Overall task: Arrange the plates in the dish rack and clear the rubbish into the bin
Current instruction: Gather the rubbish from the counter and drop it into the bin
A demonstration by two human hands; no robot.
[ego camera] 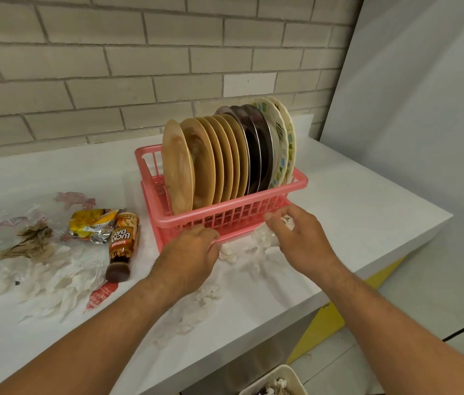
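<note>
- Counter (pixel 367 209): white, carries it all.
- Dish rack (pixel 185 220): pink plastic, my ref pt, near the counter's back right.
- Plates (pixel 210 161): on edge inside rack in a full row. Tan at its left end, dark in the middle, patterned at right. Plate step looks done, imo.
- Bin (pixel 262 379): below and in front of rack, off the counter edge, scraps in it.
- Left hand (pixel 193 249): at rack's front wall, fingers bent down. Can't tell if it grips anything.
- Right hand (pixel 299 235): just front-right of rack, fingertips pinching a bit of white tissue.
- Step in hand, prob: clearing rubbish, starting w/ tissue scraps (pixel 230 255) at rack's front base. Next: gather the loose bits w/o scattering, then carry them to the bin.
- Bottle (pixel 123 243): lying left-front of rack. Label reads "KOPIKO LUCKY DAY", upside down.
- Wrapper (pixel 91 226): yellow/silver, left of rack, touching bottle. Print unreadable.
- Red scrap (pixel 101 295): front-left of rack, writing too small to read.
</note>
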